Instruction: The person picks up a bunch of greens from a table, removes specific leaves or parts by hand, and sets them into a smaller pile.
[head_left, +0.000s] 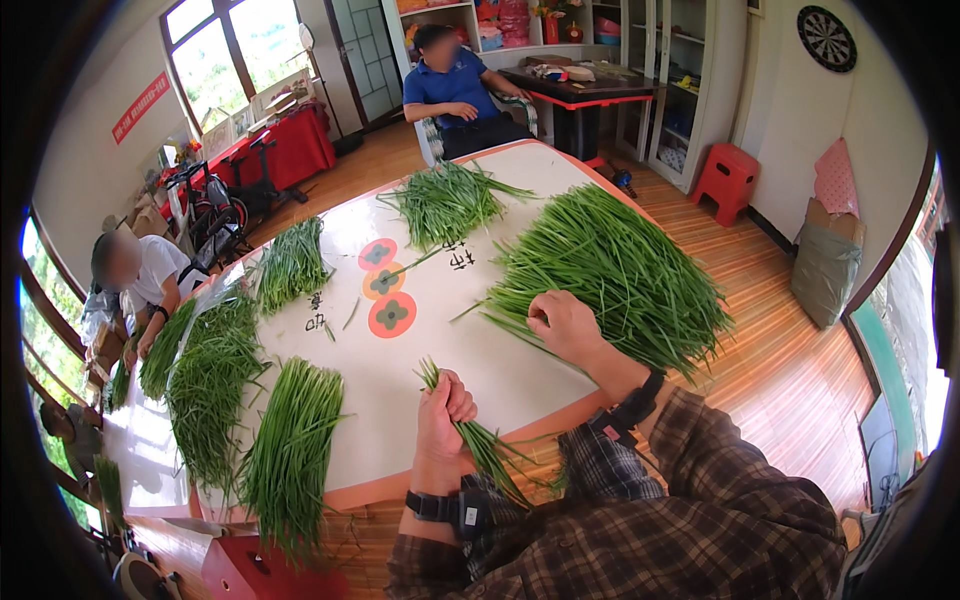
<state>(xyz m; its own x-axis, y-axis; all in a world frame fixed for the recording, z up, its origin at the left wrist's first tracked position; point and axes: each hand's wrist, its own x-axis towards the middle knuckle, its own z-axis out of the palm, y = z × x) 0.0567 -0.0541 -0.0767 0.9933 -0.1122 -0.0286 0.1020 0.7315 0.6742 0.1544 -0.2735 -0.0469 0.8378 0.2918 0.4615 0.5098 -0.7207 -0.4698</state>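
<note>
My left hand (448, 412) is closed around a small bunch of garlic chives (489, 454) at the table's near edge. The pale stem ends stick up above my fist, and the green leaves hang down past the edge towards my lap. My right hand (564, 322) is at the near left side of a large heap of chives (611, 262), its fingers curled. Whether a stalk sits between those fingers cannot be made out. To the left, a neatly aligned pile of chives (296, 442) lies with its leaves over the near table edge.
On the table (390, 420) lie more chive piles: one at the far side (446, 202), one at the left back (291, 266), and a loose one (214, 382). A seated person (465, 97) is across; another person (150, 270) handles chives at left. A red stool (726, 184) stands right.
</note>
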